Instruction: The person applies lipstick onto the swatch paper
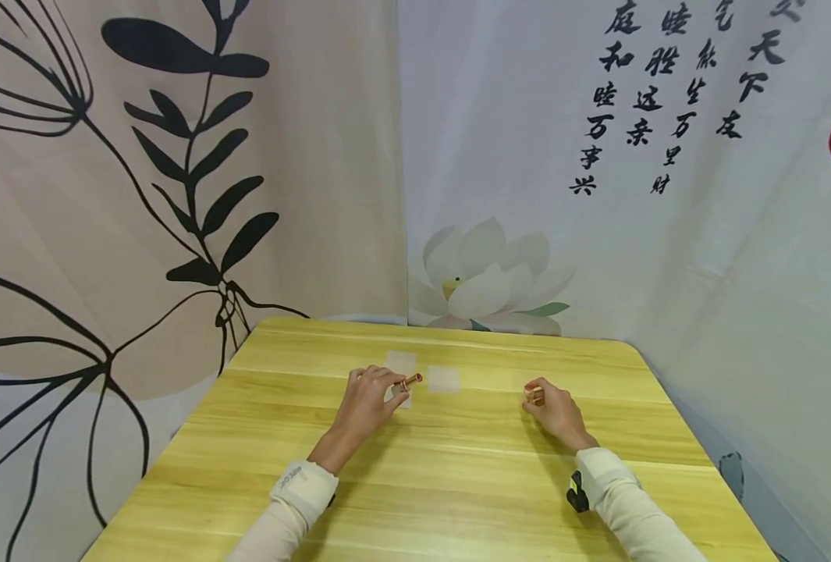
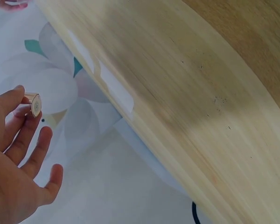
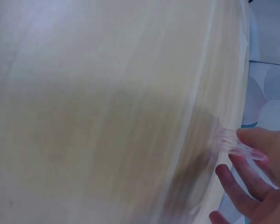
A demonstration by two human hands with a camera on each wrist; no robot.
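My left hand (image 1: 366, 402) pinches a rose-gold lipstick tube (image 1: 411, 382) between thumb and fingers, above the table. Its reddish end points right, and the tube is tilted. In the left wrist view the round base of the lipstick (image 2: 36, 105) faces the camera, while the other fingers spread away from it. To the right, apart from the left hand, my right hand (image 1: 559, 414) holds a small clear cap (image 1: 533, 394) by thumb and fingertips. The right wrist view shows this transparent, pink-tinted cap (image 3: 229, 142) just over the tabletop, partly covered by the fingers.
Pale square patches (image 1: 444, 380) lie on the yellow wooden table (image 1: 443, 484), one of them partly behind the left hand. A printed curtain (image 1: 331, 195) hangs along the table's far edge. A black device (image 1: 578, 493) sits at the right wrist.
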